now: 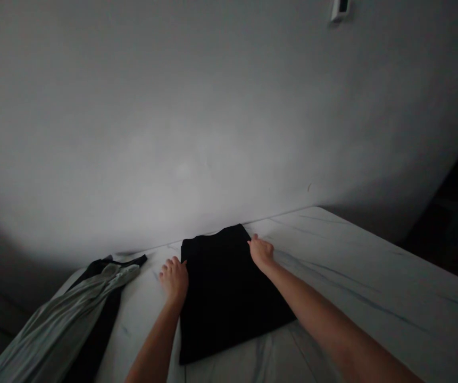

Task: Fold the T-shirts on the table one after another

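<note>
A black garment [229, 298] lies flat, in a near-rectangular shape, on a white marble-patterned table [352, 266], its top edge close to a pale wall [181, 133]. The left hand [174, 277] rests at its left edge, fingers curled, thumb touching the cloth; whether it pinches cannot be told. The right hand [261, 252] pinches the right edge near the top corner. Well to the left, a grey-green garment [69, 314] lies over black fabric [103, 332].
</note>
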### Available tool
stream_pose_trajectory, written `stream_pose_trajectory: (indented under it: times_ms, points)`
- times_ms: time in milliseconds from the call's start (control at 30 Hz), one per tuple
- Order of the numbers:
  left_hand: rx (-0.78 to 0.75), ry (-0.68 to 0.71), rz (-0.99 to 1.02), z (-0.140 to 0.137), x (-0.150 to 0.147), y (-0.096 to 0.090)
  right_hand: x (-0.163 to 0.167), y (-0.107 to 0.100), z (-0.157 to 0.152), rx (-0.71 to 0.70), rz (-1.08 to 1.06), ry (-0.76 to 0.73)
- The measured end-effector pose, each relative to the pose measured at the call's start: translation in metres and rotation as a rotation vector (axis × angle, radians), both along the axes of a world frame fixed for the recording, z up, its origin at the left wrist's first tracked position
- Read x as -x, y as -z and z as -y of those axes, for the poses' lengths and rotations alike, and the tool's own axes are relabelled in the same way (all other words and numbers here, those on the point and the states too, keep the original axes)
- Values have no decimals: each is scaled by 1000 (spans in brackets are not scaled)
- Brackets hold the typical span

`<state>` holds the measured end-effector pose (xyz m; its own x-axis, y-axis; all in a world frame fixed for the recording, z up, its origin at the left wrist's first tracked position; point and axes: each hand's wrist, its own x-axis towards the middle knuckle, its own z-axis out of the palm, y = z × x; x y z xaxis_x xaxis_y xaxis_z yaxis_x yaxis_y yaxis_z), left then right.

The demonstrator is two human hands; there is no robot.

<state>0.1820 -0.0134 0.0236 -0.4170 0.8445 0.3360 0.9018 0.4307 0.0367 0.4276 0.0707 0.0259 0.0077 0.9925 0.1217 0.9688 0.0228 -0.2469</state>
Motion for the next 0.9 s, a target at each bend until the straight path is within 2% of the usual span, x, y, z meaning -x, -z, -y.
stream_pose_trajectory:
  times_ms: [67, 200, 300, 400, 500, 600, 700, 800, 900]
  points:
    - [-53, 38, -39, 12, -13, -10, 6, -7, 16, -57, 22, 6]
    - [-72, 199, -9, 66, -31, -18, 6, -10, 73, -219, 33, -238]
    - [-15, 244, 157, 115, -19, -4, -18, -4, 118, -253, -9, -370]
    - [22, 242, 489, 147, 5, 18, -58, 8, 145, -254, -67, -351]
    - [-63, 240, 756, 157, 17, 35, -91, 21, 153, -142, -207, -239]
    - [-149, 240, 856, 154, 10, 35, -102, 32, 150, 9, -435, -168]
    - [-128, 181, 875, 152, -2, 23, -98, 36, 148, -9, -573, -151]
    - [-53, 114, 860, 155, -8, 14, -92, 33, 151, -43, -605, -130]
    - [-35, 109, 878, 157, -9, 15, -89, 29, 153, 20, -635, -117]
